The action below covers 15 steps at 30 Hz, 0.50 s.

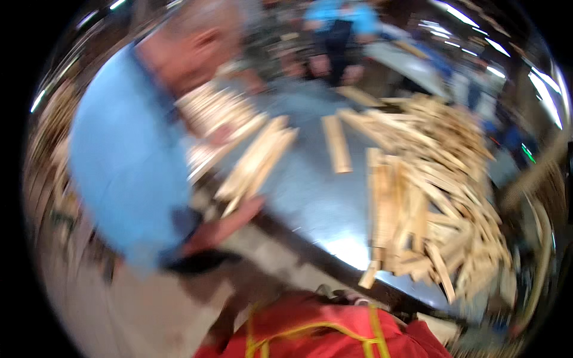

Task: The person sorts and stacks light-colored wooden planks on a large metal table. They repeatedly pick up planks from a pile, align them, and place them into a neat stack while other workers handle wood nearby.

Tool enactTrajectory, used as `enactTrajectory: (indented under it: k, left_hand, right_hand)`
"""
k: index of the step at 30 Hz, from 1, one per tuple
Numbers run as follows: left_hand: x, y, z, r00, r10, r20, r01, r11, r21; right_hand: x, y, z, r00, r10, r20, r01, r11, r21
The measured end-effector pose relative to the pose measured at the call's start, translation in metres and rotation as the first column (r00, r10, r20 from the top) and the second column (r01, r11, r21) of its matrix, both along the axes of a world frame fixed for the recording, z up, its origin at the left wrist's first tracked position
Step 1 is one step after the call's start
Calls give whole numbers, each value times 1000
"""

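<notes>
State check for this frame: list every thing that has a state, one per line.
Pile of wooden slats: loose, jumbled on the metal table.
Single slat: lying flat, apart from the pile.
Bundle of slats: held by a co-worker's hand.
Wearer's own hands: out of view.

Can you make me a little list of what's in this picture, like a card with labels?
Place: a workshop, picture blurred
Table: a shiny metal table
Big pile: many pale wooden sticks heaped on the table's right side
Lone stick: one wooden stick lying apart on the table
Co-worker: a person in a blue shirt at left, holding a bundle of sticks
Wearer's hands: not in view
Bottom edge: red cloth with yellow trim
</notes>
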<state>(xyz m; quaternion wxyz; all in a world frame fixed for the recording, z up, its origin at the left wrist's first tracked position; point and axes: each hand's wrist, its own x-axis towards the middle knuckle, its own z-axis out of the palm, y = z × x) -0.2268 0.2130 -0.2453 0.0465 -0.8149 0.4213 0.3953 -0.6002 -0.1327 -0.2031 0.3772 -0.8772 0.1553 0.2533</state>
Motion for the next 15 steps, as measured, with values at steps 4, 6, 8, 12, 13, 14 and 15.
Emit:
enactTrajectory:
  k: [4,6,8,12,13,14,15]
  left_hand:
    - [67,-56,3,917,334,-217,-375,908,-186]
    - [101,-100,10,760,468,-450,-604,764,-226]
    - [145,-134,14,437,490,-754,-825,552,-119]
    - [216,-189,38,-80,242,-967,-907,385,171]
    - [227,-199,43,-180,186,-966,-895,377,240]
    - [233,-210,44,-259,144,-955,-873,390,295]
    - [240,-216,47,-309,116,-944,-851,409,329]
  right_hand:
    - [30,4,-15,985,-105,134,111,993,-36]
    - [18,11,-28,961,-172,215,193,978,-80]
    - [22,9,-13,967,-205,153,215,976,-48]
    - [31,18,-8,957,-268,108,269,963,11]
    - [33,20,-9,956,-273,107,272,962,25]
    - [30,22,-8,952,-289,102,287,957,33]
    - [32,24,-9,951,-295,96,293,955,38]
